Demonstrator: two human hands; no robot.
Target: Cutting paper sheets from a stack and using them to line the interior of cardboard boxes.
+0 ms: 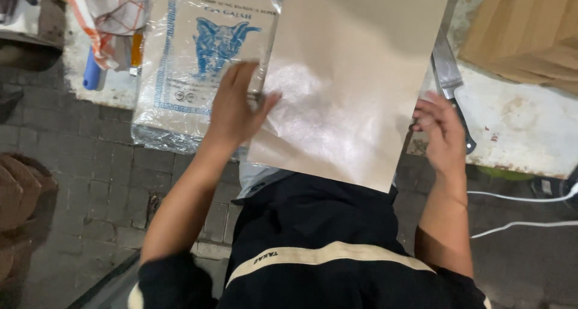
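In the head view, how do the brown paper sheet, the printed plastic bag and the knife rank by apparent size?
1. brown paper sheet, largest.
2. printed plastic bag, partly hidden under the sheet, so unsure.
3. knife, smallest.

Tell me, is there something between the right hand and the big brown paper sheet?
Nothing visible. The right hand is at the right edge of the brown paper sheet, with only the knife lying just behind it. The left hand already rests on the sheet's left edge.
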